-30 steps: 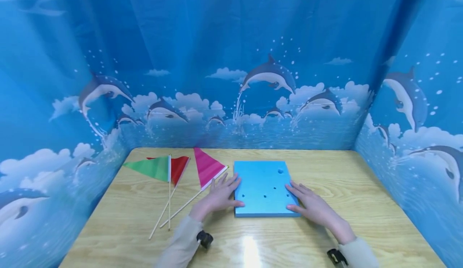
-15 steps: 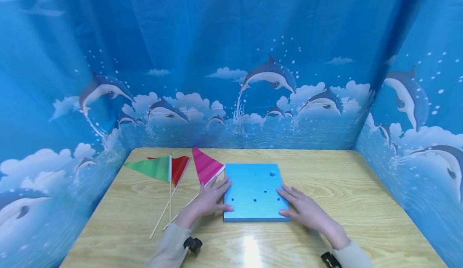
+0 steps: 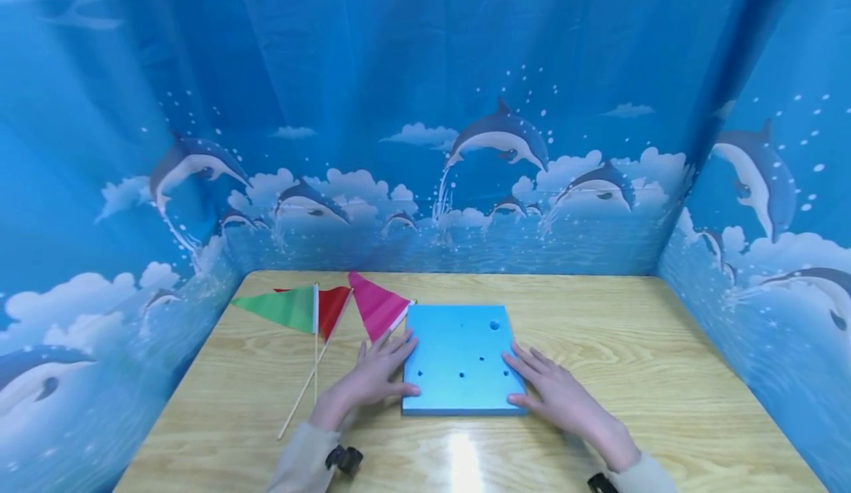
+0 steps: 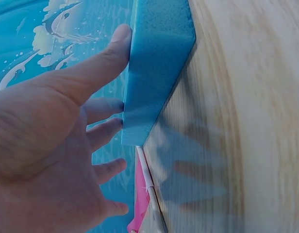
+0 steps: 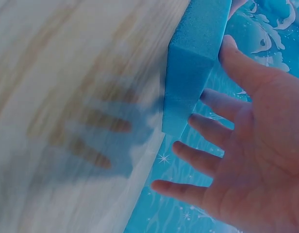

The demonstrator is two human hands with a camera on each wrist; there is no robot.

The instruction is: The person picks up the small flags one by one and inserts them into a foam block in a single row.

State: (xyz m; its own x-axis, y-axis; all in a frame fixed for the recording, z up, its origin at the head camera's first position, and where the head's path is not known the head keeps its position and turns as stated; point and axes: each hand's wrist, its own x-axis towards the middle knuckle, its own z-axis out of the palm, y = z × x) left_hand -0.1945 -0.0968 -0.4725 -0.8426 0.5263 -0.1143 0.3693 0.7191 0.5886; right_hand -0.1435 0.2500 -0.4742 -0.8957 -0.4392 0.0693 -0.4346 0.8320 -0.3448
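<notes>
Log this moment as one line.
left hand: touching block; right hand: touching block; block: flat on table; flags: lying on table

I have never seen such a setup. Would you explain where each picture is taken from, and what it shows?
There is no machine here: the left hand and right hand are human and bare. The wide pictures are taken from the head, the close ones from each wrist. On the wooden table lie a blue block with holes and, to its left, a green flag, a red flag and a pink flag. Both hands touch the block from opposite sides, without closing round it.
</notes>
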